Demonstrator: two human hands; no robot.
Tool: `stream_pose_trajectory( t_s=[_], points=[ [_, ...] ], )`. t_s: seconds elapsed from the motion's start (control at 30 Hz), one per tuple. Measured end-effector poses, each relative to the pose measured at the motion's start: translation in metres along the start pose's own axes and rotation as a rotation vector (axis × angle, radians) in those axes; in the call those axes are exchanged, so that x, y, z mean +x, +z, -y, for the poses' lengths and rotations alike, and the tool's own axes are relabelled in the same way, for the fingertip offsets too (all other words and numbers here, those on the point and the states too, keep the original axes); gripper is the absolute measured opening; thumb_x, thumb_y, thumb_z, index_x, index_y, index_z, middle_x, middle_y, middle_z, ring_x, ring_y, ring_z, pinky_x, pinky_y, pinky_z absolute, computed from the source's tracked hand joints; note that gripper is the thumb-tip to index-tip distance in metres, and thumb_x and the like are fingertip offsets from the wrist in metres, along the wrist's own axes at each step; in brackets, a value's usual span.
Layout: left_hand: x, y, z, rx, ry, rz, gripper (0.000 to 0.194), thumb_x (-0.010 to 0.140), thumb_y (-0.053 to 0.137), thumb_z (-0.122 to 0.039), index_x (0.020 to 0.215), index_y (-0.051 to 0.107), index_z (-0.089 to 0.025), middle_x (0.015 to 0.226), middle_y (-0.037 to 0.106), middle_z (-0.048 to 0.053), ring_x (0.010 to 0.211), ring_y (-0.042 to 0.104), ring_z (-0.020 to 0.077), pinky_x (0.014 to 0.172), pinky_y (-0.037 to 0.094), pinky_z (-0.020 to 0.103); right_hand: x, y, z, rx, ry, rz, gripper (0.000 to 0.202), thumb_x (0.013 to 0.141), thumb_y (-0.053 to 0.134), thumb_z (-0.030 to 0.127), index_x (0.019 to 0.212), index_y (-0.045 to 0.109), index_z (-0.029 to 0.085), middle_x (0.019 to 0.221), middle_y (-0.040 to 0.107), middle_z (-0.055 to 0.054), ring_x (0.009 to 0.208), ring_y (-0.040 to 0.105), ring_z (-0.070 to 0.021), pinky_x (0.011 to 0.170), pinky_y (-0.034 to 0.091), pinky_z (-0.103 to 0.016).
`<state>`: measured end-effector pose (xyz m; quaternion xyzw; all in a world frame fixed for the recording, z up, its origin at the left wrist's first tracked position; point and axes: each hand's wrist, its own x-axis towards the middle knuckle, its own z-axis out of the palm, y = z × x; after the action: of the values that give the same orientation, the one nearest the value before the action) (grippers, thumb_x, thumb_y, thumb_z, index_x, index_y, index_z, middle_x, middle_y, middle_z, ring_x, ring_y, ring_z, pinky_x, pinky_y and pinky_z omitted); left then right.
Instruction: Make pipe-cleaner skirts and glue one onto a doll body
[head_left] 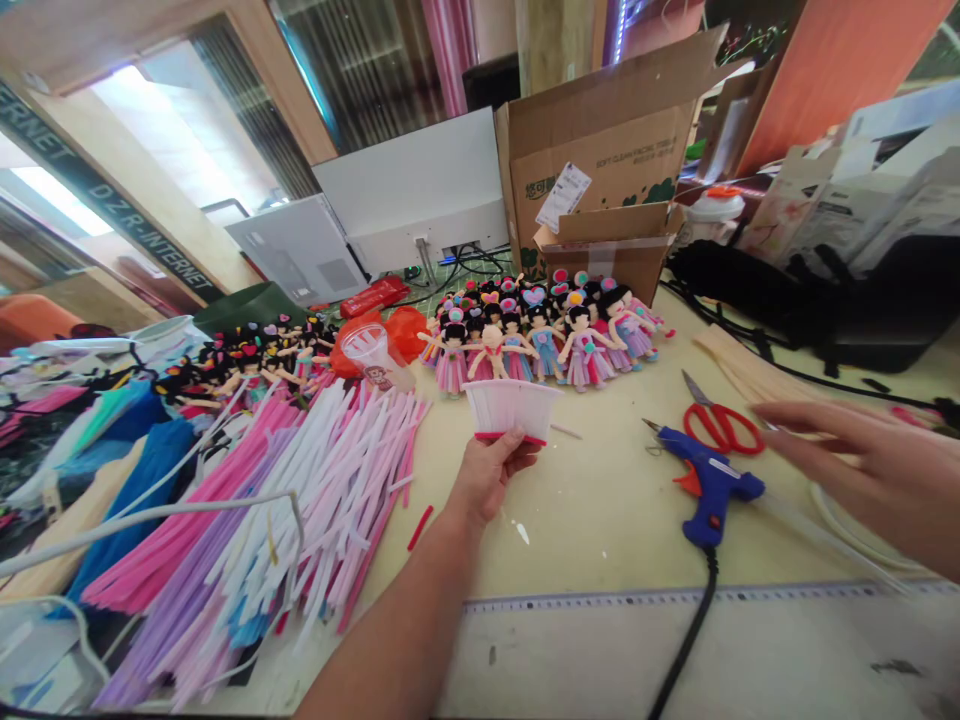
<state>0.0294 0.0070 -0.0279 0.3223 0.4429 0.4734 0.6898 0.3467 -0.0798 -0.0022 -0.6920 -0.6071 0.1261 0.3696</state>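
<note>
Near the middle of the table my left hand [491, 468] pinches a white flared pleated piece [510, 402] by its red-edged bottom. Over at the right, my right hand [862, 465] hangs beside the red-handled scissors [721, 426], its fingers stretched and somewhat blurred. Below the scissors lies a blue glue gun [712, 480] with an orange trigger and a black cord. Just behind the white piece stands a doll without black hair [493, 350], in front of rows of small dolls in colored skirts [590, 350].
Bundles of pink, purple and white fuzzy stems [330, 500] cover the left side. A plastic cup [371, 352] rests on orange wrapping. Cardboard boxes [592, 150] and a white monitor [427, 190] stand behind. A measuring tape [600, 598] runs along the front, and cables [795, 370] lie right.
</note>
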Motion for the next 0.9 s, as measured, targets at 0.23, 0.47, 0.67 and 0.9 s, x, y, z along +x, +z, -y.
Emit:
stream_pose_trajectory(
  t_s=[0.23, 0.47, 0.67, 0.9],
  points=[
    [-0.003, 0.001, -0.002, 0.033, -0.004, 0.074, 0.037, 0.055, 0.084, -0.033, 0.08, 0.068, -0.011, 0.072, 0.071, 0.005, 0.068, 0.065, 0.0142, 0.066, 0.052, 0.026, 0.047, 0.082, 0.102, 0.432, -0.08, 0.346, 0.04, 0.076, 0.058, 0.043, 0.109, 0.061, 0.02, 0.094, 0.068, -0.008, 0.079, 0.062, -0.0197, 0.069, 0.052, -0.034],
    [-0.001, 0.0, -0.001, 0.094, -0.057, 0.143, 0.036, 0.058, 0.082, -0.035, 0.08, 0.068, -0.01, 0.073, 0.071, 0.007, 0.066, 0.065, 0.0146, 0.068, 0.052, 0.028, 0.053, 0.123, 0.098, 0.784, 0.188, 0.419, 0.025, 0.07, 0.066, 0.042, 0.077, 0.061, 0.018, 0.063, 0.061, 0.001, 0.059, 0.059, -0.0122, 0.054, 0.049, -0.024],
    [0.006, -0.007, -0.004, 0.066, -0.02, 0.042, 0.034, 0.06, 0.081, -0.035, 0.08, 0.065, -0.013, 0.072, 0.072, 0.006, 0.065, 0.067, 0.0154, 0.064, 0.052, 0.027, 0.053, 0.122, 0.091, 0.888, 0.389, 0.368, 0.021, 0.08, 0.059, 0.035, 0.094, 0.061, 0.02, 0.085, 0.065, -0.003, 0.066, 0.063, -0.0118, 0.056, 0.051, -0.023],
    [0.011, -0.014, -0.008, 0.124, 0.091, -0.055, 0.032, 0.061, 0.079, -0.039, 0.076, 0.066, -0.013, 0.07, 0.072, 0.006, 0.066, 0.067, 0.0169, 0.068, 0.052, 0.031, 0.05, 0.118, 0.094, 0.908, 0.397, 0.39, 0.019, 0.085, 0.055, 0.037, 0.092, 0.058, 0.02, 0.071, 0.058, 0.0, 0.058, 0.057, -0.01, 0.05, 0.048, -0.02]
  ],
)
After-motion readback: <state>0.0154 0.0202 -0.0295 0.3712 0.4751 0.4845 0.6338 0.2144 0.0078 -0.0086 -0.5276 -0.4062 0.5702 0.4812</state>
